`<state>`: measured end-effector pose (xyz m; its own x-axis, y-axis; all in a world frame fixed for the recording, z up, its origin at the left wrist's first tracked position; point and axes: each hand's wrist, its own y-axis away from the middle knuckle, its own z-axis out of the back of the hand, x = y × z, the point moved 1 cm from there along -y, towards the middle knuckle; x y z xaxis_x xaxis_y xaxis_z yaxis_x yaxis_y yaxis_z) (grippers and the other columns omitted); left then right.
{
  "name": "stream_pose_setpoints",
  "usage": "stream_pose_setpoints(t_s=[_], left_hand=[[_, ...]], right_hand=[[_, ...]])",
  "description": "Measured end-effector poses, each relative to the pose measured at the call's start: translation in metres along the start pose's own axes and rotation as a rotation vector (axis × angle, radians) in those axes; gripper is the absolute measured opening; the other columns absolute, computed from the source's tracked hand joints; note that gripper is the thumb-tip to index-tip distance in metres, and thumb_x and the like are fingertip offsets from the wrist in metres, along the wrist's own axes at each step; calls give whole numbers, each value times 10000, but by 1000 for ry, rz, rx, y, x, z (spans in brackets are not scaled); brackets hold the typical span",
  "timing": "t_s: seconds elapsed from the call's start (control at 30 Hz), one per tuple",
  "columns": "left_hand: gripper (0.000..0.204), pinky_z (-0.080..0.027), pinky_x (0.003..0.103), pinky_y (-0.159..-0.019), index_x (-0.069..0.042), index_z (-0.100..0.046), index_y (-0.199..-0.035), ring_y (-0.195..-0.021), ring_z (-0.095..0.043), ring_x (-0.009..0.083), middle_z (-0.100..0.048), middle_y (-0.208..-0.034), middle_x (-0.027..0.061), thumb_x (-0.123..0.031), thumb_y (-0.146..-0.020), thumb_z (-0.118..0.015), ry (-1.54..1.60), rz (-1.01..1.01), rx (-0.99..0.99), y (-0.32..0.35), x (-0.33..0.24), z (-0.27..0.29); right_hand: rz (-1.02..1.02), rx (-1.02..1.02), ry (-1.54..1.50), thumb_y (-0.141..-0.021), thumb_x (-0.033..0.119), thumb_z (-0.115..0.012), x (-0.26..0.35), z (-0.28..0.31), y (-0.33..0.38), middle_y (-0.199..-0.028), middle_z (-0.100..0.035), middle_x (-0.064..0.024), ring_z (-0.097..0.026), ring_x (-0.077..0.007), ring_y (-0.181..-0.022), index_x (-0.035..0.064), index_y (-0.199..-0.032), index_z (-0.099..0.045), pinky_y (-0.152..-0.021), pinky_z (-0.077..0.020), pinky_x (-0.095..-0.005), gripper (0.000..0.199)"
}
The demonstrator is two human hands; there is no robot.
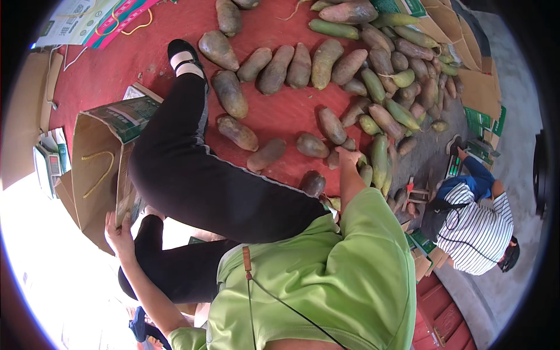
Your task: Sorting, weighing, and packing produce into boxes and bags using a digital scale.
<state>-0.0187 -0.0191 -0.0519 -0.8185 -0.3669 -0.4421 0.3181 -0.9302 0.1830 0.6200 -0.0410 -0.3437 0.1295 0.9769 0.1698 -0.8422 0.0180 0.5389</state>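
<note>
My left hand [119, 234] grips the near rim of a brown paper bag [96, 146] with a yellow rope handle and a green printed side. The bag stands open at my left, beside my leg. My right arm stretches forward to the radishes, and my right hand [349, 157] is closed on a purplish radish [333, 160], its fingers partly hidden. Close by lie another purple radish [312, 145] and a longer one [332, 126]. A long green radish [379, 158] lies just right of that hand.
A large heap of purple and green radishes [402, 87] spreads right on the red floor covering [274, 119]. Several radishes lie in a row ahead. More cardboard bags [478, 87] stand far right. A person in a striped shirt [475, 227] works at the right. A scale [53, 163] is at left.
</note>
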Motion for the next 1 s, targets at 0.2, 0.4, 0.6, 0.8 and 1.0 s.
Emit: stream_pose_setpoints(t_s=[0.2,0.4,0.6,0.8,1.0], left_hand=[[114,-398,263,-592,19,-593,-886,-639,-483,192,-465,-737,85,-44,-803,-637,-47,-36,21,-4,-22,4],[151,-438,272,-626,13,-603,-945,-668,-538,225,-515,-776,103,-36,-805,-630,-28,-70,-17,-1,-13,2],[151,-449,291,-639,1,-588,-911,-697,-557,255,-526,-790,105,-23,-772,-641,-134,-81,-77,-4,-27,6],[154,-449,303,-650,-6,-589,-891,-711,-560,275,-531,-789,110,-3,-745,-633,-170,-97,-70,-4,-30,6],[195,-453,314,-643,-29,-610,-893,-695,-566,285,-532,-777,104,3,-702,-635,-95,5,3,-9,-35,11]], right_hand=[[80,-20,155,-572,250,-805,0,10,24,-1280,-477,-233,-495,-341,-1180,4,-1345,-245,-990,-413,-375,985],[211,38,85,-540,218,-816,-28,4,30,-1221,-487,-224,-511,-329,-1126,-46,-1274,-301,-981,-400,-375,934],[215,65,-61,-515,103,-818,-64,-26,-34,-1192,-495,-168,-521,-272,-1069,-26,-1300,-289,-922,-441,-382,956],[203,97,13,-504,100,-818,-51,-21,-16,-1185,-512,-144,-531,-273,-1064,12,-1302,-325,-905,-454,-380,942],[433,48,11,-501,176,-811,-26,37,29,-1184,-533,-186,-532,-307,-1101,47,-1341,-308,-930,-442,-386,987]])
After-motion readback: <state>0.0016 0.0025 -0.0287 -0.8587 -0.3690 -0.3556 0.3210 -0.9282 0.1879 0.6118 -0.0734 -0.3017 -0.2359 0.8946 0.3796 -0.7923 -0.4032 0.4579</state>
